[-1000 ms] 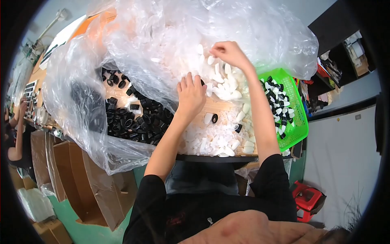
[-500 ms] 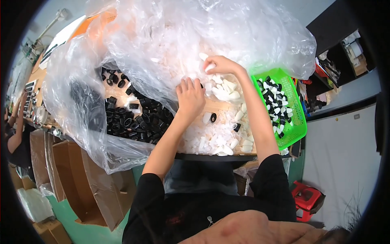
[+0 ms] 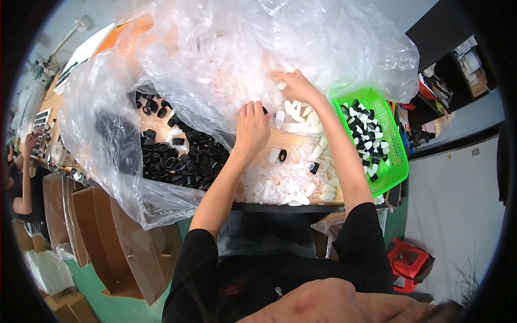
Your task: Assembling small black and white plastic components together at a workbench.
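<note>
My left hand (image 3: 253,127) is closed at the middle of the table, with a small black ring-like cap (image 3: 264,110) showing at its fingertips. To its right and farther off, my right hand (image 3: 297,87) has its fingers bent around a small white tapered piece (image 3: 281,85). Just below the right hand lies a pile of white pieces (image 3: 304,125). A white piece (image 3: 274,155) and a black oval cap (image 3: 283,155) lie side by side on the bare wood nearer to me. Many black caps (image 3: 186,166) are heaped to the left of my left forearm.
Clear plastic sheeting (image 3: 334,48) covers the table's far side and wraps the black heap. A green basket (image 3: 397,167) at the right holds joined black-and-white pieces. Thin white bits (image 3: 269,185) lie near the front edge. Cardboard boxes (image 3: 110,247) stand lower left; another person (image 3: 32,183) sits far left.
My right hand has shifted slightly to the right, its fingers more spread. The white piece beyond its fingertips no longer shows there. My left hand has barely moved.
</note>
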Available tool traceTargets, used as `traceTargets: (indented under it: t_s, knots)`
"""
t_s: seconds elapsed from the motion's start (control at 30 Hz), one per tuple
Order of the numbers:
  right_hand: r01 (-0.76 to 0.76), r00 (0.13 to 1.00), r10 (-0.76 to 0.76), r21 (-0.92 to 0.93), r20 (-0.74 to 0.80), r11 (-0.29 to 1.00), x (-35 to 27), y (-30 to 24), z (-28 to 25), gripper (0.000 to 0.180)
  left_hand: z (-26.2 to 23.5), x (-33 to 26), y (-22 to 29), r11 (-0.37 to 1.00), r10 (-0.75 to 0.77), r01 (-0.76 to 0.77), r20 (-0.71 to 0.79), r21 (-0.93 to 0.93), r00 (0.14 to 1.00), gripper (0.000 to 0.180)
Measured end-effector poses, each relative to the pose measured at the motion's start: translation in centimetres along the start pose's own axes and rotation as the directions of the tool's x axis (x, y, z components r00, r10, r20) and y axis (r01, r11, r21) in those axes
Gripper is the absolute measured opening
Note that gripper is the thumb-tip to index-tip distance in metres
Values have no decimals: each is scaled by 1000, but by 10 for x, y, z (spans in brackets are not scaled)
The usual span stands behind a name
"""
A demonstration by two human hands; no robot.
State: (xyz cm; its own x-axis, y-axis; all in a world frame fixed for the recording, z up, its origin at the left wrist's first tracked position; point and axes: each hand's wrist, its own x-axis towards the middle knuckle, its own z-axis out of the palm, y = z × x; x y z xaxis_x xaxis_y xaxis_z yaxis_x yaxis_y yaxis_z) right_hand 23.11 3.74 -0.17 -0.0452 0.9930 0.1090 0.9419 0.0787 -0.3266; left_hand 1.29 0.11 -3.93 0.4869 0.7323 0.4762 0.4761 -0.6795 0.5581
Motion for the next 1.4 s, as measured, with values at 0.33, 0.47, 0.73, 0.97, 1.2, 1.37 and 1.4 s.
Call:
traceTargets:
  t_s: [0.33, 0.47, 0.73, 0.97, 1.2, 1.37, 1.4]
  knots:
    - [-9, 978, -47, 267, 201, 964, -33, -42, -86, 16, -12, 13, 20, 974, 146, -169, -156, -149, 977, 32]
    - [38, 831, -431, 736, 352, 676, -28, -97, -70, 22, 1, 7, 34, 857, 443, -423, 1, -294, 896, 33]
    - [-24, 999, 26, 69, -24, 997, 13, -30, 11, 30, 13, 8, 32, 825, 527, -488, 77, -285, 846, 38]
    - [-115, 987, 94, -170, -127, 979, 15, -49, 31, 30, 15, 4, 24, 851, 505, -475, 98, -225, 857, 46]
    - [-38, 928, 153, 323, -340, 946, 16, -36, 7, 10, 17, 3, 21, 899, 413, -374, 162, -227, 896, 31]
    - [109, 943, -10, 279, -334, 954, 20, -44, 14, 14, 18, 0, 21, 894, 431, -391, 183, -218, 884, 30]
    - [112, 935, -24, 230, -353, 967, 21, -45, 16, 12, 18, 0, 21, 895, 431, -390, 192, -217, 882, 31]
